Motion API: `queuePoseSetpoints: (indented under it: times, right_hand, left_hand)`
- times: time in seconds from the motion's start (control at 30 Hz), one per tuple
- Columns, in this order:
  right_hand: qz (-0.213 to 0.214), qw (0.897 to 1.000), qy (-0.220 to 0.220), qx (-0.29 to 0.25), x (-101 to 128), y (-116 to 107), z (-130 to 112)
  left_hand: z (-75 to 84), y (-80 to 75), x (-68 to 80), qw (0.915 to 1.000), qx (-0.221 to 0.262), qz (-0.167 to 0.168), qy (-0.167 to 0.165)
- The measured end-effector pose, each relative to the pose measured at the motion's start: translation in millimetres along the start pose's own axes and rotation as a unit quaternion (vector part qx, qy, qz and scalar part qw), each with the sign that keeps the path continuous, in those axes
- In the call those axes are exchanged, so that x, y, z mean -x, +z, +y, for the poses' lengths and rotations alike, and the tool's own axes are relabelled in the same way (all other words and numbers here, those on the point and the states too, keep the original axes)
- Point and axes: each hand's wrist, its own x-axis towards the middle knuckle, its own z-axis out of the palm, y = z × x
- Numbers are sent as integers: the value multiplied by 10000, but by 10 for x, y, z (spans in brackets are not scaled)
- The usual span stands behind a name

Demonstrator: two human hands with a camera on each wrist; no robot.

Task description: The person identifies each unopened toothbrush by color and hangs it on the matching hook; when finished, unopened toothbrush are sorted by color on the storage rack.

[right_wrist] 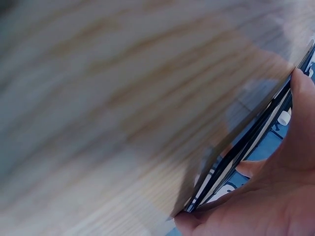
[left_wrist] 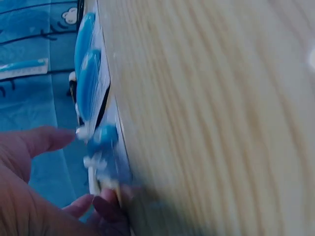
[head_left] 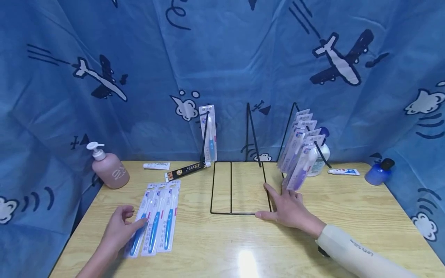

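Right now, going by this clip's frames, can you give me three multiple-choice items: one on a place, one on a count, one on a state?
1. Where is the pink pump bottle?
A. table's far left
B. beside the right hand
C. inside the wire rack

2. How many blue toothbrush packs lie flat by the left hand?
A. one
B. three
C. six

3. How is the right hand?
A. clenched in the air
B. flat on the table at the wire rack
C. holding a tube

A: it stands near the left edge.
B: three lie side by side.
B: straight fingers touch the rack's base.
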Motion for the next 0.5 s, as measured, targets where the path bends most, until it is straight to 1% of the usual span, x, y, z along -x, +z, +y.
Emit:
queuePoseSetpoints:
  times: [0.1, 0.23, 0.37, 0.43, 0.5]
  right_hand:
    - [8, 10000, -45, -46, 5, -21, -15]
    - [23, 10000, -81, -16, 14, -50, -43]
    - [-117, 9999, 26, 62, 22, -102, -106]
    - [-170, 9998, 80, 29, 28, -125, -127]
    - [-160, 9998, 104, 69, 18, -90, -97]
  left_hand:
    - [-39, -59, -11, 9996, -230, -185, -29]
    - [-62, -108, 2, 9988, -286, -365, -139]
    - [-55, -123, 34, 9982, -129, -480, -332]
    - [-47, -122, 58, 9980, -83, -508, -355]
    - [-54, -122, 84, 9980, -24, -536, -336]
